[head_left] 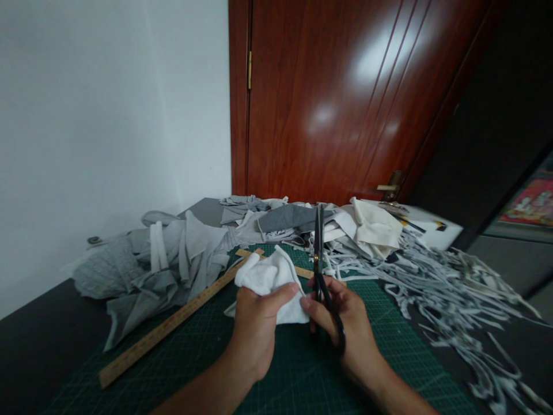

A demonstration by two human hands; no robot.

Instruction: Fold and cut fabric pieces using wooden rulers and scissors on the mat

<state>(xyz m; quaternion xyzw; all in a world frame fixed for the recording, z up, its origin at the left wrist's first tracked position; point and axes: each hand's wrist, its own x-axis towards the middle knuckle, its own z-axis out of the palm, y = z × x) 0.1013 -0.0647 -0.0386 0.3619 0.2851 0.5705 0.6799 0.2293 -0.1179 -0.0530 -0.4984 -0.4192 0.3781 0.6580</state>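
Note:
My left hand [259, 323] grips a bunched piece of white fabric [270, 276], its thumb pressed on top of the cloth. In my right hand [345, 311] is a pair of black scissors [318, 253], blades pointing away from me and looking closed. The scissors are upright just right of the cloth, and my right fingertips are close to the cloth's right edge; whether they touch it I cannot tell. Both hands are above a green cutting mat [302, 369]. A wooden ruler [173, 323] lies slantwise on the mat to the left.
Grey fabric pieces [129, 259] are heaped at the left. More grey cloth [294, 219] and cream fabric [378, 227] lie along the back. Thin grey fabric strips [453, 300] spread over the right side. Behind the table are a white wall [112, 115] and a brown door [319, 104].

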